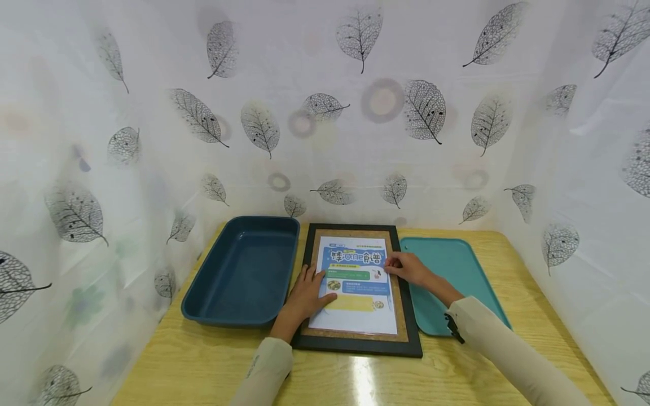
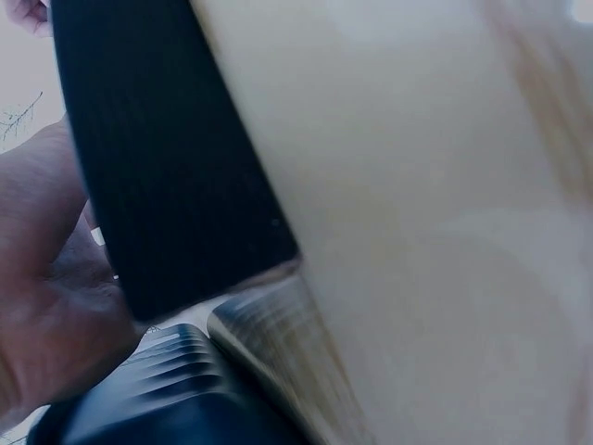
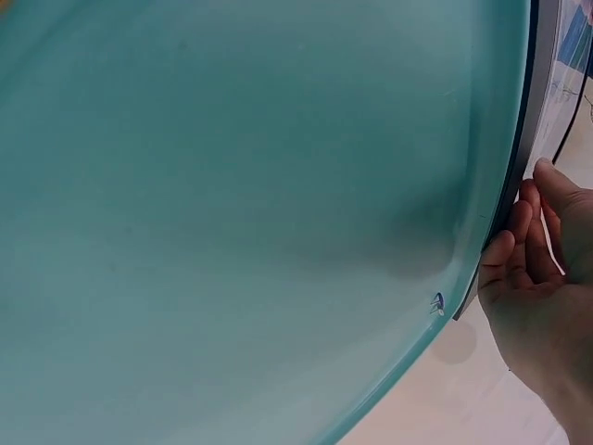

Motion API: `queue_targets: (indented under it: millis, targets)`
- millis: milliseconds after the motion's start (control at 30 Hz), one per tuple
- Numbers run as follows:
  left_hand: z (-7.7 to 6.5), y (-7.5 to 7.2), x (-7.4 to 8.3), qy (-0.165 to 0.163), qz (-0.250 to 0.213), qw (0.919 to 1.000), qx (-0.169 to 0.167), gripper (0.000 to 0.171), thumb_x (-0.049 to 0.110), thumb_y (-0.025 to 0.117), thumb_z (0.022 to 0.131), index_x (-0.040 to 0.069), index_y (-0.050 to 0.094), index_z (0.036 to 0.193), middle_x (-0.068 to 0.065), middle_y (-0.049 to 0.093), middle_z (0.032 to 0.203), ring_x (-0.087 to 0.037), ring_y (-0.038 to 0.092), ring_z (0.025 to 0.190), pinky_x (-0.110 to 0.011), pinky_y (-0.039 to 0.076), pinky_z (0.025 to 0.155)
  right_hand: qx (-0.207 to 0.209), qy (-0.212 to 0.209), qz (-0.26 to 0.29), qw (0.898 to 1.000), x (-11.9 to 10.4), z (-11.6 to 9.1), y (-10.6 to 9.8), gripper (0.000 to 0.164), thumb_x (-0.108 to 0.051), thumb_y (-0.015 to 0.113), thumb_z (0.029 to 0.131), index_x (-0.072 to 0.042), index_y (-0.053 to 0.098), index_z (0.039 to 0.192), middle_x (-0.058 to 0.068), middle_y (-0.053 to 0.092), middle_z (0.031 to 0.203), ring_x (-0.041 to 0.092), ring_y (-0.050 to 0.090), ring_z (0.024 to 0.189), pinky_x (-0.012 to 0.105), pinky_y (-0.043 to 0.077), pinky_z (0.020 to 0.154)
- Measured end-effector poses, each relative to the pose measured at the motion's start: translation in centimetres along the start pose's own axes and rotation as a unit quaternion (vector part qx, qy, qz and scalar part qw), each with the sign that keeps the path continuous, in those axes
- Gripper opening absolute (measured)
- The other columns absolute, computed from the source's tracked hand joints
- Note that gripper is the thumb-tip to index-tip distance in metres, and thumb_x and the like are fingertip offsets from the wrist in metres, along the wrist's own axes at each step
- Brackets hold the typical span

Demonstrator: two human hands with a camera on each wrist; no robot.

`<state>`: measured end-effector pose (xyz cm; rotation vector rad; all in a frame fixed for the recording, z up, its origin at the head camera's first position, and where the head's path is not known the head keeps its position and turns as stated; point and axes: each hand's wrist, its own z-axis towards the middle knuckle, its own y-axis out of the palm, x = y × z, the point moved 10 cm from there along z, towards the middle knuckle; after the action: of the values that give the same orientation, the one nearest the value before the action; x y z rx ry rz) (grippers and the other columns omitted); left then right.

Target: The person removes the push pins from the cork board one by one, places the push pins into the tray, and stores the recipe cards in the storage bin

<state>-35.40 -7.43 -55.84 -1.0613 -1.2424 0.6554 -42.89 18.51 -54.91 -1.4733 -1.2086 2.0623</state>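
- One glossy sheet [image 1: 354,286], one black-framed cork board [image 1: 358,344]
- One deep tray [image 1: 246,279], one flat tray [image 1: 452,257]
- Left hand [image 1: 306,294] spread; right hand [image 1: 410,269] curled, cannot tell if pinching

White leaf-printed sheeting [image 1: 355,158] around a yellow wood-grain bench [image 1: 198,366]
Beyond the left hand [image 1: 306,290] and the right hand [image 1: 412,269], the sheeting hangs as a back wall, with grey-black veined leaves [image 1: 425,110] and faint pastel rings [image 1: 383,100]; it also walls the side out past each hand. Nearer than both hands, a bright white light reflection [image 1: 363,375] streaks the bench's shiny surface.
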Motion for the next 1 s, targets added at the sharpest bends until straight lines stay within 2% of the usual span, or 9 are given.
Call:
queue_targets:
  millis: [167, 667, 1000]
  targets:
    - [0.0, 0.0, 0.0, 0.002, 0.004, 1.0000, -0.002, 0.079, 0.052, 0.069, 0.097, 0.008, 0.043, 0.157, -0.024, 0.023, 0.168, -0.046, 0.013, 0.156, -0.058, 0.021, 0.124, 0.005, 0.009, -0.003, 1.000, 0.2, -0.1, -0.2, 0.007, -0.011, 0.075, 0.097, -0.008, 0.068, 0.096, 0.001, 0.067, 0.089, 0.014, 0.060, 0.081, 0.028, 0.052, 0.071]
    - [0.0, 0.2, -0.2, -0.003, -0.004, 1.0000, 0.004, 0.079, 0.052, 0.071, 0.096, 0.007, 0.044, 0.156, -0.023, 0.023, 0.168, -0.046, 0.013, 0.157, -0.058, 0.021, 0.124, 0.042, -0.031, -0.003, 0.999, -0.3, -0.8, -1.3, 0.005, -0.005, 0.072, 0.097, -0.003, 0.070, 0.100, 0.005, 0.071, 0.092, 0.019, 0.067, 0.084, 0.032, 0.055, 0.071]
    - [-0.1, 0.0, -0.1, 0.004, 0.001, 1.0000, 0.008, 0.079, 0.053, 0.070, 0.096, 0.007, 0.044, 0.156, -0.024, 0.023, 0.168, -0.046, 0.014, 0.156, -0.058, 0.022, 0.124, 0.040, -0.034, -0.014, 0.999, 0.1, -1.1, -2.0, 0.007, -0.003, 0.071, 0.097, -0.003, 0.072, 0.104, 0.005, 0.073, 0.095, 0.022, 0.069, 0.088, 0.037, 0.057, 0.076]
